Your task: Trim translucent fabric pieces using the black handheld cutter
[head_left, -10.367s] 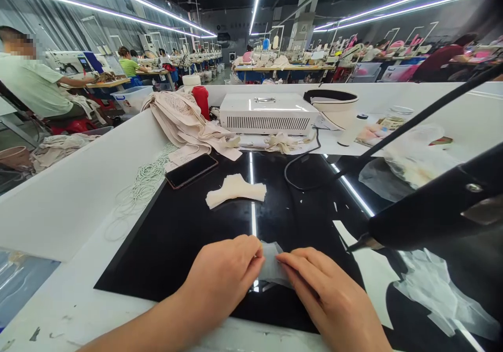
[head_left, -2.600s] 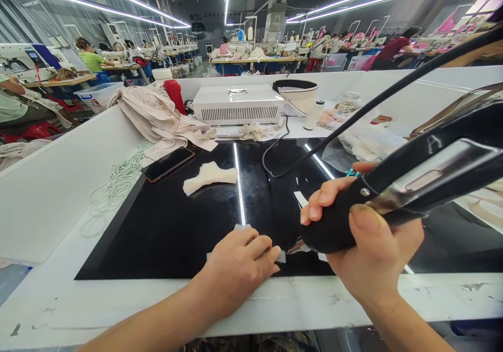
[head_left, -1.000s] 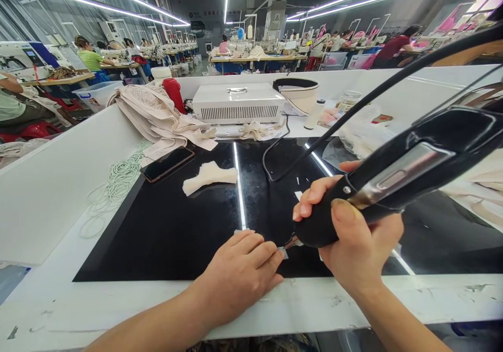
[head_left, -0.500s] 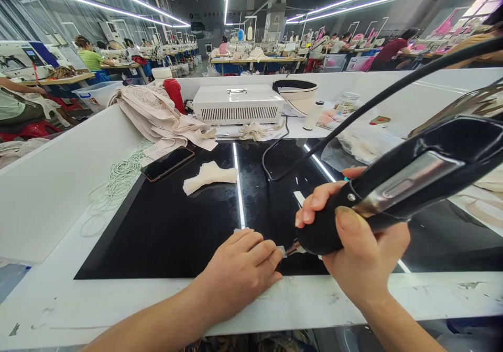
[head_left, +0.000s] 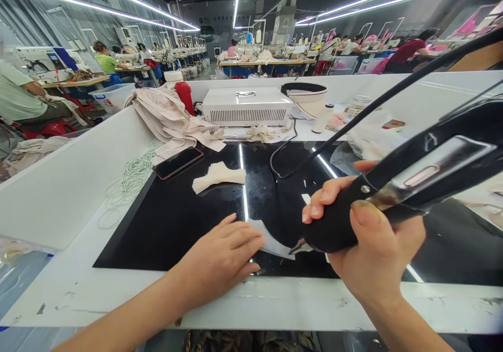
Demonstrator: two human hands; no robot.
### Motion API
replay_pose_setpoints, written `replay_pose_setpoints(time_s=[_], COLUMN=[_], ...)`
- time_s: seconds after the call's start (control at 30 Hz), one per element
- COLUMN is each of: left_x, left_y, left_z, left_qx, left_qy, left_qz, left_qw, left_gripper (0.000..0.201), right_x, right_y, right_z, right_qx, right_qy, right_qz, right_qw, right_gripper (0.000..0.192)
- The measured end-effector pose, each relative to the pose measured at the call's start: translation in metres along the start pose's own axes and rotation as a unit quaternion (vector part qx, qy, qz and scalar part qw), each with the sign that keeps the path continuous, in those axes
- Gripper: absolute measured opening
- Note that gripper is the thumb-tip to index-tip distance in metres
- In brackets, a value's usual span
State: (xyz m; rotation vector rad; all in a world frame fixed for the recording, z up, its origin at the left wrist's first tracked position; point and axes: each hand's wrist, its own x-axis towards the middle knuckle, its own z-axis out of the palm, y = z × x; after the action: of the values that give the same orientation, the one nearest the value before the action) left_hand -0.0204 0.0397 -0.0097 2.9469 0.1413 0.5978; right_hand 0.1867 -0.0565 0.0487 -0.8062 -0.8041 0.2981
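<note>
Two hands work at the near edge of the black mat [head_left: 176, 221], and we take everything from that mat. Left of it, loops of white cord [head_left: 131, 182] lie on the white table [head_left: 70, 289]; at its far left corner rests a phone [head_left: 177, 163], with a small pad of cream cloth [head_left: 218, 176] just beside it on the mat.

Our left hand [head_left: 220, 260] lies flat, palm down, fingers spread and pointing right, grasping nothing: it presses on the thin pale fabric piece [head_left: 271, 243] near the mat's front edge. We judge that the pressure should stay even and the fingertips clear of the tip.

Our right hand [head_left: 367, 247] is wrapped firmly round the black handle of the cutting tool [head_left: 396, 189], thumb on top, wrist bent down. The metal tip meets the right edge of the fabric piece. We judge that a low, steady angle and a slow draw along the edge suit this step, with the cable [head_left: 393, 92] kept slack behind the mat.
</note>
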Motion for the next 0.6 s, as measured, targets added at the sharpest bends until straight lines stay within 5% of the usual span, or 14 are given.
replay_pose_setpoints(time_s=[0.23,0.47,0.6], left_x=[-0.036,-0.036,-0.037], left_y=[-0.014,-0.011,-0.012], left_z=[-0.017,-0.005,-0.005], left_qx=[-0.044,-0.090,-0.113], left_qy=[0.025,0.070,0.067], left_qz=[-0.164,-0.176,-0.187], left_qw=[0.985,0.978,0.974], left_gripper=[0.031,0.009,0.020], right_x=[-0.009,-0.018,-0.021], right_y=[0.014,0.028,0.035], right_z=[0.022,0.049,0.064], right_qx=[0.035,0.044,0.059], right_qy=[-0.034,-0.064,-0.073], right_qz=[0.037,0.056,0.053], right_qw=[0.998,0.995,0.994], right_gripper=[0.049,0.048,0.047])
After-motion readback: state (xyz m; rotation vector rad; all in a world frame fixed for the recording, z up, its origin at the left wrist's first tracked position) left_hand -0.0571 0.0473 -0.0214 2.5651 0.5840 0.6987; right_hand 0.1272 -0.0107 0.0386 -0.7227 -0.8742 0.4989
